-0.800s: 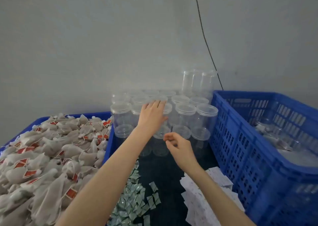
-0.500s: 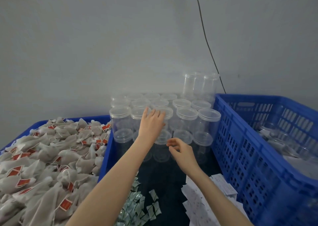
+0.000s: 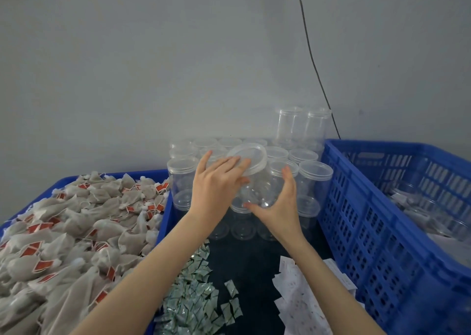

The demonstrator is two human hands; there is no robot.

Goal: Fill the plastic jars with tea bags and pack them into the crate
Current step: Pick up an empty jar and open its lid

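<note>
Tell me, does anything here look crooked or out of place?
Only one thing: a clear lidded jar is tipped at a slant among the stacked upright jars, because the left hand and right hand are holding it. The loose sachets lie scattered on the dark surface. Nothing looks damaged.

Two bare forearms, no sleeves, rings or watch visible.

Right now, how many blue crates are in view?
2. One blue crate on the left holds the tea bags. The other blue crate stands on the right, with jars inside. Both run past the frame edge.
</note>
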